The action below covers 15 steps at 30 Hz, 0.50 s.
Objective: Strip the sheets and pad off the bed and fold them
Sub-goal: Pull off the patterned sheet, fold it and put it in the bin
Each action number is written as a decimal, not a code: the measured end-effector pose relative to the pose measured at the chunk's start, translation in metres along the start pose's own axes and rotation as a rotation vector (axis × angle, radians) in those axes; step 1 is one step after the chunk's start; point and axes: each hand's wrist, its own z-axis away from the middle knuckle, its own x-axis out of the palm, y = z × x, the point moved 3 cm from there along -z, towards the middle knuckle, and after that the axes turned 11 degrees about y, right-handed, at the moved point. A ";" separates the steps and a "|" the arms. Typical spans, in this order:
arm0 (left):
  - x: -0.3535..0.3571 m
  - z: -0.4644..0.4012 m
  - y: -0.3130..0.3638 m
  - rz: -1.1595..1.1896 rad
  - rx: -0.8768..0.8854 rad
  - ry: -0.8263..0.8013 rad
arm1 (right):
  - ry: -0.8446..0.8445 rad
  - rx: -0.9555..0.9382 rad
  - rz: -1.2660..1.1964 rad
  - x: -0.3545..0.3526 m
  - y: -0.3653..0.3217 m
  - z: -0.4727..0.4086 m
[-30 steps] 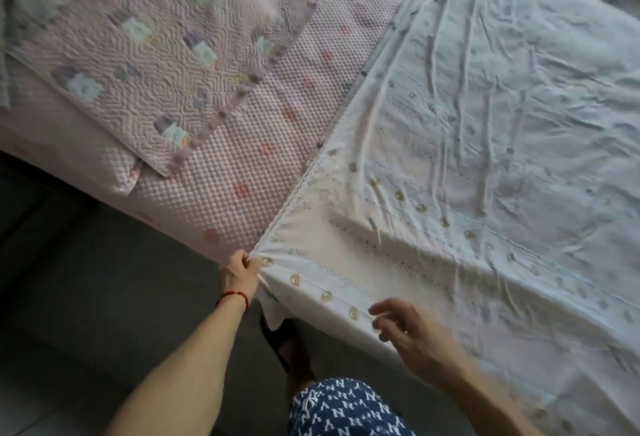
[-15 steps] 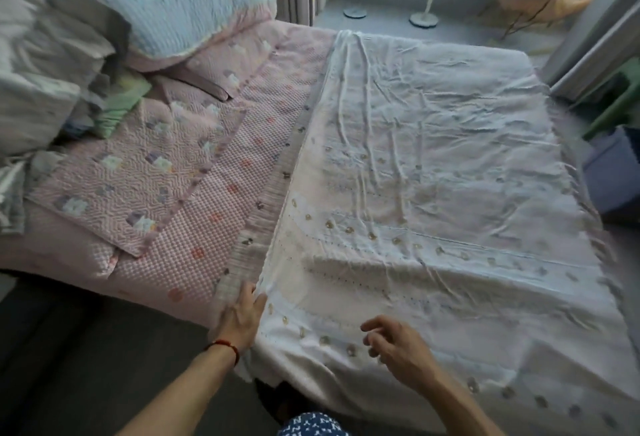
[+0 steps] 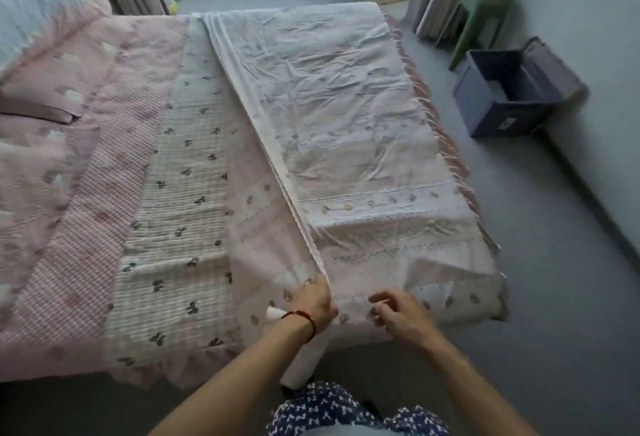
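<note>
A white sheet [image 3: 346, 106] with small gold dots lies crumpled over the right half of the bed, its left edge folded over into a long ridge. My left hand [image 3: 313, 300] grips that folded edge at the bed's near side. My right hand [image 3: 394, 311] hovers just to the right over the sheet's near hem, fingers curled and holding nothing. Left of the sheet a cream pad [image 3: 180, 214] with dark bow prints is uncovered. A pink quilted layer [image 3: 86, 176] lies further left.
A pale blue pillow [image 3: 38, 10] and a pink quilt [image 3: 34, 96] are piled at the bed's left. A dark storage box [image 3: 512, 89] and a green stool [image 3: 485, 16] stand by the right wall. Grey floor runs along the right side and foot.
My left hand has drawn the sheet's left edge to the right, baring the bow-print pad. My view has swung right. My right hand has shifted a little right and stays empty.
</note>
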 end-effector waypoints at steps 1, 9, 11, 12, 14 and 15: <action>0.010 -0.004 0.013 -0.017 -0.008 -0.049 | 0.035 0.043 -0.016 -0.013 0.014 0.000; 0.060 -0.021 0.104 0.017 -0.221 -0.089 | 0.178 0.157 -0.058 -0.098 0.121 -0.024; 0.072 -0.024 0.117 0.010 -0.286 -0.043 | 0.136 0.117 -0.060 -0.115 0.138 -0.039; 0.078 -0.024 0.123 -0.016 -0.308 -0.011 | 0.115 0.092 -0.060 -0.125 0.145 -0.046; 0.090 -0.016 0.146 -0.097 -0.383 0.049 | 0.070 0.059 -0.058 -0.154 0.162 -0.059; 0.092 -0.009 0.155 -0.133 -0.418 0.078 | 0.059 0.054 -0.064 -0.167 0.170 -0.062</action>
